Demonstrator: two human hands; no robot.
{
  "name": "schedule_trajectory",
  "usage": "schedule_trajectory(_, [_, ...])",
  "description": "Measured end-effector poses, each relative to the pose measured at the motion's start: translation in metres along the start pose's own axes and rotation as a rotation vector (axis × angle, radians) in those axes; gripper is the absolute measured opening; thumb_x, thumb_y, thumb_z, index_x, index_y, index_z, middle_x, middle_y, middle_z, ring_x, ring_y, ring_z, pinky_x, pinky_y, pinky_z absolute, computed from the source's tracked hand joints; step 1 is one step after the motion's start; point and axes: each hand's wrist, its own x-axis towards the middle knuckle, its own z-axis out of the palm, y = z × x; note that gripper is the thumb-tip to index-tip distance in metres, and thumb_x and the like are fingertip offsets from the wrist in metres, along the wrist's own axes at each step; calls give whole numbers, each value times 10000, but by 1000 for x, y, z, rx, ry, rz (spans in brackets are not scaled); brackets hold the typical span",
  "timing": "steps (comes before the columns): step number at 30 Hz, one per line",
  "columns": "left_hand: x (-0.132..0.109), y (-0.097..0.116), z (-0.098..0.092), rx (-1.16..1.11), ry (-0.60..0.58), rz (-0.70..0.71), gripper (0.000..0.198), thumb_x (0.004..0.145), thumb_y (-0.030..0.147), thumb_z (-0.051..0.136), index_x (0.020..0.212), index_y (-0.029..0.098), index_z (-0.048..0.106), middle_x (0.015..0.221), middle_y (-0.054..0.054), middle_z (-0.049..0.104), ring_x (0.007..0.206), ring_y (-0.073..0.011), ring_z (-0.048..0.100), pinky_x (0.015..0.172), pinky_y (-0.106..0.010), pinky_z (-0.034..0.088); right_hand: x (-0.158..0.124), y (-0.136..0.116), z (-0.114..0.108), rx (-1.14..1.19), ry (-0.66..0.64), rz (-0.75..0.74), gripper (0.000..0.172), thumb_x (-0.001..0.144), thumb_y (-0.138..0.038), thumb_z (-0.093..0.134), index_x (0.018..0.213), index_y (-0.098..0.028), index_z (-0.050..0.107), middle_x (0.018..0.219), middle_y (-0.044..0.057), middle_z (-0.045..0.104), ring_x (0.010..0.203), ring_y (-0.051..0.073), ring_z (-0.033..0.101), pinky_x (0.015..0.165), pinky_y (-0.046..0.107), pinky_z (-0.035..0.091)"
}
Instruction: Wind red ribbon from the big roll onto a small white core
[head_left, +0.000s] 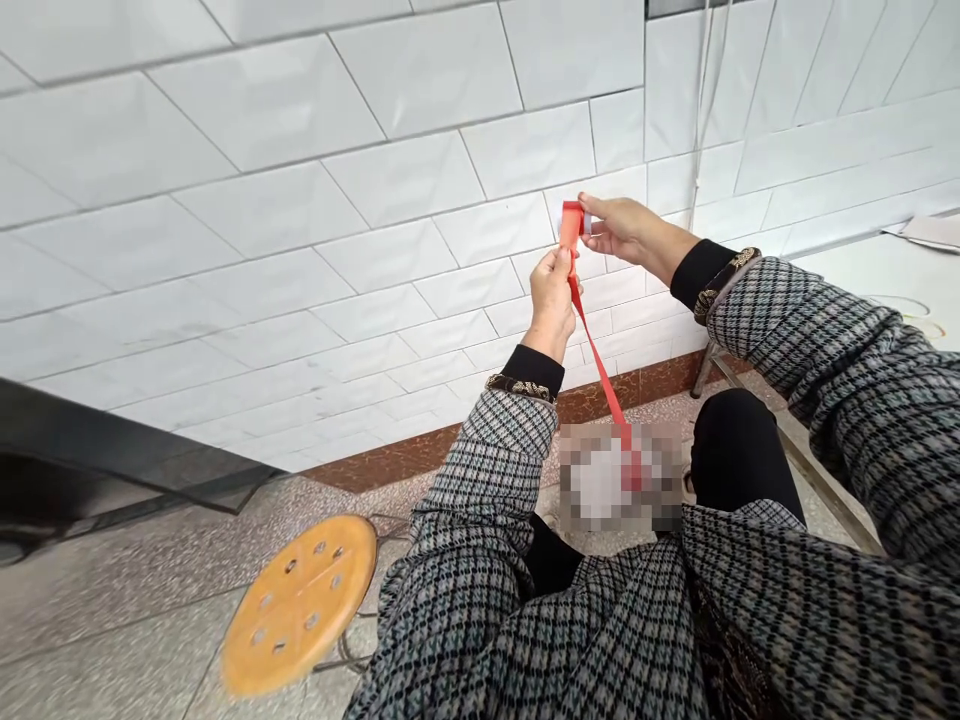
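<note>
Both hands are raised in front of the tiled wall, at a strip of red ribbon. My left hand pinches the ribbon, its fingers closed around it. Just above and to the right, my right hand grips a small roll of the ribbon between thumb and fingers; a pale core seems to show at its side. From my left hand the ribbon's long tail hangs slanting down to the right. Its lower end runs into a blurred, pixelated patch near the floor between my knees, where details are hidden.
A round orange stool with holes in its seat stands at lower left. Behind it is a dark glossy panel. To the right a white table stands against the white tiled wall; its metal leg reaches down near my knee.
</note>
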Motion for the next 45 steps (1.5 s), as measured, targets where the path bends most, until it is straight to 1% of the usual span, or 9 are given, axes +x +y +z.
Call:
schedule_trajectory(4, [-7, -5, 1, 5, 27, -29, 353, 921, 499, 679, 775, 208, 544, 506, 86, 320, 405, -60, 261, 405, -209, 236, 1, 11, -4, 24, -7, -18, 192, 1002, -280, 691, 901, -145, 599, 738, 18, 566, 583, 84, 558, 494, 141, 519])
schedule_trajectory(9, [-11, -27, -11, -2, -6, 34, 420, 894, 577, 677, 752, 206, 543, 497, 93, 290, 396, -51, 213, 402, -228, 165, 4, 27, -5, 46, -20, 27, 210, 1014, -242, 664, 843, -142, 596, 720, 32, 596, 547, 81, 554, 462, 133, 518])
schedule_trajectory(17, [-14, -66, -40, 6, 2, -27, 393, 824, 542, 746, 749, 194, 579, 489, 104, 300, 393, -41, 203, 418, -237, 138, 8, 61, -2, 71, -25, 190, 275, 1084, -243, 525, 834, -143, 579, 633, 17, 579, 462, 70, 515, 431, 122, 495])
schedule_trajectory(23, [-17, -92, -65, -13, -19, -62, 481, 760, 628, 765, 720, 183, 586, 469, 106, 308, 384, -33, 204, 417, -233, 119, 7, 84, -2, 52, -37, 321, 308, 1111, -268, 457, 858, -138, 577, 623, 15, 599, 398, 53, 451, 369, 117, 433])
schedule_trajectory(29, [-22, -115, -81, -19, -32, -76, 565, 753, 726, 723, 694, 183, 577, 479, 91, 322, 394, -35, 204, 421, -233, 138, 8, 102, -7, 74, -52, 433, 280, 1102, -297, 482, 880, -147, 566, 636, 22, 631, 357, 39, 417, 280, 102, 313])
schedule_trajectory(33, [-25, -127, -90, 44, -41, -40, 546, 790, 725, 689, 723, 188, 618, 491, 79, 339, 413, -57, 228, 433, -239, 161, 9, 113, -9, 59, -10, 470, 282, 1099, -298, 494, 866, -152, 554, 602, 6, 606, 348, 39, 437, 278, 99, 313])
schedule_trajectory(38, [-34, -136, -100, 299, -58, 92, 425, 866, 596, 671, 723, 197, 693, 527, 44, 394, 506, -106, 318, 512, -254, 252, 13, 137, -17, -86, 27, 328, 312, 1087, -277, 520, 813, -138, 572, 571, -10, 571, 343, 48, 472, 302, 135, 367])
schedule_trajectory(42, [-45, -137, -104, 326, -78, 40, 346, 852, 516, 713, 690, 210, 711, 538, 31, 412, 530, -123, 337, 534, -274, 268, 17, 164, -31, -325, 54, 130, 222, 1029, -189, 612, 813, -136, 606, 580, -27, 582, 326, 56, 485, 280, 164, 357])
schedule_trajectory(45, [-50, -143, -107, 314, -99, -22, 355, 838, 535, 727, 684, 216, 716, 509, 35, 392, 508, -120, 319, 511, -273, 245, 18, 184, -42, -391, 58, 99, 162, 997, -135, 642, 835, -141, 626, 583, -39, 587, 319, 54, 480, 281, 163, 362])
